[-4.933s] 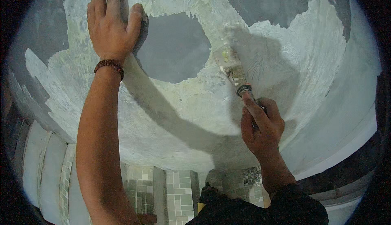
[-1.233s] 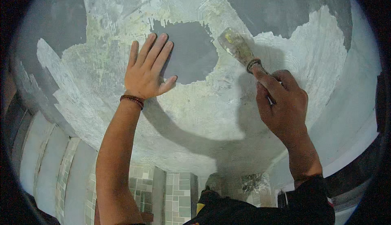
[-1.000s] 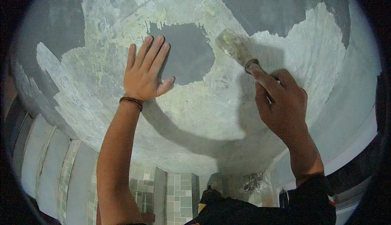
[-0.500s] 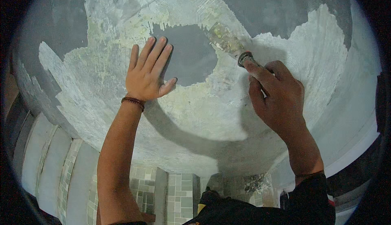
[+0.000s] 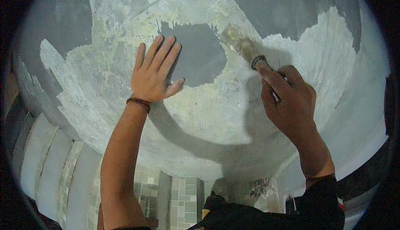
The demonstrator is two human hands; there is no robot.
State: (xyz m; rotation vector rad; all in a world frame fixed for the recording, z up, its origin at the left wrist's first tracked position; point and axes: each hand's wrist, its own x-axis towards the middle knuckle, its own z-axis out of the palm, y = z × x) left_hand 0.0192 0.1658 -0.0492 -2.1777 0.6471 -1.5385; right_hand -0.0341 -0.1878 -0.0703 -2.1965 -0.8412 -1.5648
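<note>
Scraper (image 5: pixel 242 46) has shifted slightly right. Right hand (image 5: pixel 291 99) grips it, fingers closed; left hand (image 5: pixel 152 82) flat on wall (image 5: pixel 204 117), fingers spread over grey patch (image 5: pixel 202 57).

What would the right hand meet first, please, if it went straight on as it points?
Led by its scraper, the right hand would likely meet pale wall coating first; depth is unclear.

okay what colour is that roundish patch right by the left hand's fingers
The patch is a plain, fairly dark grey, best seen in the head view.
</note>
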